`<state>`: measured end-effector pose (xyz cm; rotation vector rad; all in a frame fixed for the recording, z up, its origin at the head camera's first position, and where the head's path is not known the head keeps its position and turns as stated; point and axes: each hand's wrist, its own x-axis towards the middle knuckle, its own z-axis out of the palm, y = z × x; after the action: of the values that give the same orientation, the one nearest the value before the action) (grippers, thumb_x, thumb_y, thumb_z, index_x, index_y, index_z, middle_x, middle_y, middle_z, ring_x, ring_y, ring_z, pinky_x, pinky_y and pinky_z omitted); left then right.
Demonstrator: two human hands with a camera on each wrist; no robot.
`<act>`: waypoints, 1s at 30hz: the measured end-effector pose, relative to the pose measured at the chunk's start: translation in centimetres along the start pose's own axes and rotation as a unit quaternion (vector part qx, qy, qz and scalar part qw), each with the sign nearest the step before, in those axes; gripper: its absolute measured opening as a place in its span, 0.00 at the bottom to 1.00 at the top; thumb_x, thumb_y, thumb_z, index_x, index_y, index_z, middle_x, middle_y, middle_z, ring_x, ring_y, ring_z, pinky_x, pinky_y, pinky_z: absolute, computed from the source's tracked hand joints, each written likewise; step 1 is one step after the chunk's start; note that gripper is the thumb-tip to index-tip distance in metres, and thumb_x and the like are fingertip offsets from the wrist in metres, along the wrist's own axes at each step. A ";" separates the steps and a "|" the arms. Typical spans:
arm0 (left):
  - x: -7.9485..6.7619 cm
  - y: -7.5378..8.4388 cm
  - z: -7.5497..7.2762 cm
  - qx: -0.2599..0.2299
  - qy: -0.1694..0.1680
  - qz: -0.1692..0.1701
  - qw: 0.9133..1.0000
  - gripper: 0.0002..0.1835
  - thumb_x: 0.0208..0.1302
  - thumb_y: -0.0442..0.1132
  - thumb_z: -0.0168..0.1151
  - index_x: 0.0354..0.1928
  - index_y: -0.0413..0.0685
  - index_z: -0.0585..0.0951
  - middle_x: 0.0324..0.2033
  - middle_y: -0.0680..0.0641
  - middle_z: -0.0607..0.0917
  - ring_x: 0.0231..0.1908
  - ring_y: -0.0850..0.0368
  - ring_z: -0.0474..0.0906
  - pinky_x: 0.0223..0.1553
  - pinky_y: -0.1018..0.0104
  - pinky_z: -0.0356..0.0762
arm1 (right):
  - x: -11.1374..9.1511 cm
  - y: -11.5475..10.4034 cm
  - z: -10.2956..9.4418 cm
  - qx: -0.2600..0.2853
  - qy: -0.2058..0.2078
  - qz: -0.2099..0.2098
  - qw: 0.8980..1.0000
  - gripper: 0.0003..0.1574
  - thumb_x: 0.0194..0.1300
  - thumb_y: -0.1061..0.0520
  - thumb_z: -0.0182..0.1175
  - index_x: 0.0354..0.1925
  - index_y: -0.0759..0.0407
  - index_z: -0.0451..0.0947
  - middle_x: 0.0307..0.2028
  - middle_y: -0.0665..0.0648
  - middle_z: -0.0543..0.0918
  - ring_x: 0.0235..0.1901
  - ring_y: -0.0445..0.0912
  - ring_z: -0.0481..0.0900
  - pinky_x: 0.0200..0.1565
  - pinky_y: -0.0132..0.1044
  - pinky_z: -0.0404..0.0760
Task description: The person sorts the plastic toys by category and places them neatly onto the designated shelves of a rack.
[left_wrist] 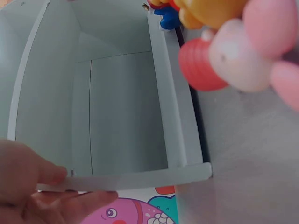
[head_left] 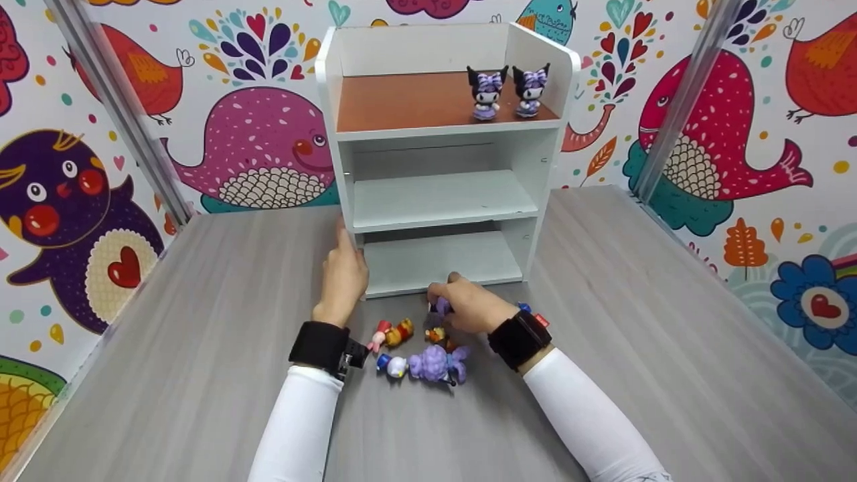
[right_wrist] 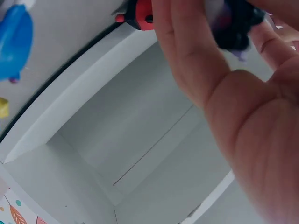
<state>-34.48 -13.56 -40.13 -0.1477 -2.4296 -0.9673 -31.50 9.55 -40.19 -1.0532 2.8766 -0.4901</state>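
My left hand (head_left: 341,274) grips the lower left side panel of a white shelf unit (head_left: 442,194); the left wrist view shows the thumb inside and fingers outside. In front of the bottom shelf, my right hand (head_left: 472,304) holds a small dark and purple figurine (right_wrist: 233,28), partly hidden by the fingers. Between the hands, on the table, lie a pink figurine in red (head_left: 379,335), a yellow bear figurine (head_left: 400,332), and a small orange-yellow figurine (head_left: 436,335). Closer to me are a white figurine with a blue hat (head_left: 394,365) and a larger purple figurine (head_left: 435,363).
Two black-eared figurines in purple (head_left: 486,94) stand on the brown top board (head_left: 402,100), at its right. Something blue (head_left: 524,307) shows behind the right wrist. The grey table (head_left: 221,348) meets patterned walls (head_left: 261,147) at the back and sides.
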 end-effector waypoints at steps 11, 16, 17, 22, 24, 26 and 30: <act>0.1 0.0 0.1 -0.005 0.000 0.001 1.000 0.31 0.72 0.27 0.51 0.74 0.34 0.56 0.40 0.23 0.84 0.38 0.27 0.84 0.37 0.37 0.81 | 0.1 0.1 -0.8 0.033 0.040 -0.003 0.999 0.21 0.50 0.70 0.69 0.44 0.61 0.79 0.42 0.59 0.84 0.41 0.51 0.82 0.44 0.44 0.84; 0.0 0.0 0.1 -0.002 0.005 0.015 1.000 0.31 0.71 0.26 0.50 0.73 0.31 0.55 0.39 0.23 0.83 0.37 0.27 0.83 0.37 0.37 0.80 | 0.1 0.3 -1.0 0.049 0.044 -0.008 0.998 0.21 0.48 0.69 0.70 0.42 0.61 0.79 0.38 0.57 0.86 0.37 0.47 0.82 0.41 0.40 0.83; 0.1 -0.1 0.1 -0.002 0.007 0.019 1.000 0.31 0.71 0.26 0.50 0.73 0.31 0.55 0.38 0.23 0.83 0.37 0.27 0.83 0.37 0.37 0.79 | 0.1 0.3 -1.1 0.050 0.046 -0.008 0.998 0.21 0.47 0.68 0.70 0.42 0.61 0.79 0.38 0.57 0.86 0.36 0.47 0.82 0.40 0.40 0.83; 0.1 -0.1 0.1 -0.002 0.006 0.022 1.000 0.31 0.71 0.25 0.50 0.73 0.31 0.55 0.39 0.23 0.83 0.37 0.27 0.83 0.37 0.37 0.80 | 0.1 0.3 -1.3 0.062 0.054 -0.001 0.997 0.23 0.47 0.67 0.72 0.43 0.60 0.78 0.37 0.56 0.85 0.35 0.45 0.80 0.39 0.38 0.82; 0.1 -0.1 0.1 -0.001 0.006 0.021 1.000 0.31 0.71 0.25 0.50 0.73 0.31 0.55 0.39 0.23 0.83 0.37 0.27 0.83 0.37 0.37 0.80 | 0.0 0.2 -1.5 0.070 0.054 0.006 0.996 0.25 0.47 0.67 0.72 0.46 0.60 0.77 0.38 0.56 0.85 0.36 0.46 0.81 0.39 0.39 0.82; 0.1 -0.2 0.2 -0.002 0.008 0.021 1.000 0.31 0.71 0.25 0.50 0.73 0.31 0.55 0.39 0.23 0.83 0.37 0.27 0.83 0.36 0.37 0.80 | 0.0 0.1 -1.7 0.079 0.055 0.011 0.995 0.27 0.48 0.68 0.71 0.48 0.61 0.77 0.40 0.58 0.85 0.38 0.47 0.82 0.41 0.39 0.83; 0.1 -0.3 0.2 -0.001 0.012 0.023 1.000 0.30 0.70 0.24 0.50 0.72 0.30 0.56 0.39 0.23 0.83 0.37 0.27 0.83 0.36 0.37 0.80 | -0.1 -0.3 -2.2 0.089 0.065 0.011 0.994 0.26 0.53 0.67 0.67 0.52 0.63 0.76 0.46 0.60 0.84 0.45 0.50 0.83 0.47 0.42 0.84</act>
<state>-34.74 -13.65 -40.42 -0.1903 -2.3919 -0.9472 -31.56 10.02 -37.97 -0.9962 2.8822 -0.8268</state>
